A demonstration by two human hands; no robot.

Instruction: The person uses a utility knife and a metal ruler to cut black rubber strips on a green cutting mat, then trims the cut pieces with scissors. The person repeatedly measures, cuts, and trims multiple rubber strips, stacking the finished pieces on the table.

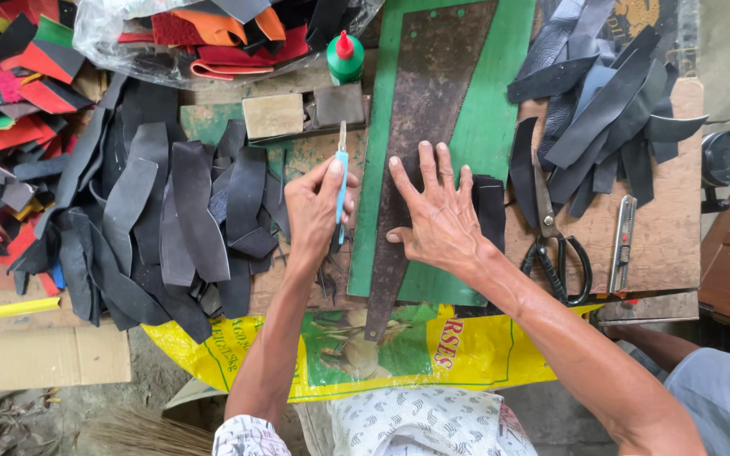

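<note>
Left hand [318, 211]: centre frame, grip clenched on blue-handled utility knife [342, 181].
Right hand [437, 215]: grip released, flat on rusty tapered metal plate [420, 110].
Right of frame: black-handled scissors [555, 245] on tabletop [669, 228].

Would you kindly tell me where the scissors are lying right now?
In the head view, the black-handled scissors lie on the wooden board right of the right hand, with a metal utility knife just to their right and dark leather strips above.
</note>
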